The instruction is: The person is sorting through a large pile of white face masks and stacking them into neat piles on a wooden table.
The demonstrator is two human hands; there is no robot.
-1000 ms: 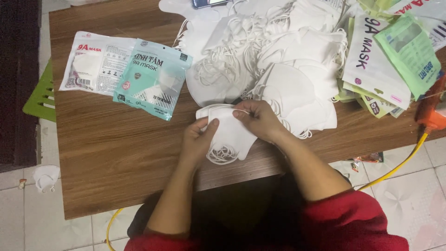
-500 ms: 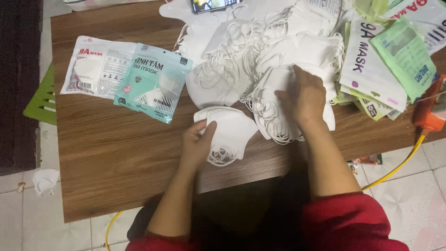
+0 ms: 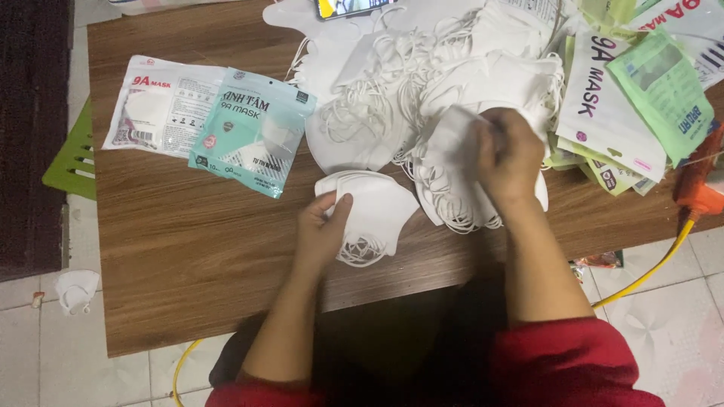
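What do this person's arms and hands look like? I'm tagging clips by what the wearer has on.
Both forearms are bare, and so are the left hand and the right hand: no gloves, and no watch or bracelet shows. I can make out no rings. Red sleeves cover the upper arms, ending about the elbows, plain and without visible markings.

Two sealed mask packets [image 3: 215,120], one phone [image 3: 354,7], two hands [image 3: 320,230].

Two sealed packets, a white packet [image 3: 154,105] and a teal packet [image 3: 253,132], lie at the upper left of the wooden tabletop [image 3: 196,264]. A stack of flat pouches [image 3: 641,98] fills the upper right, with an orange plug [image 3: 697,192] and yellow cable [image 3: 648,271] at the right edge.
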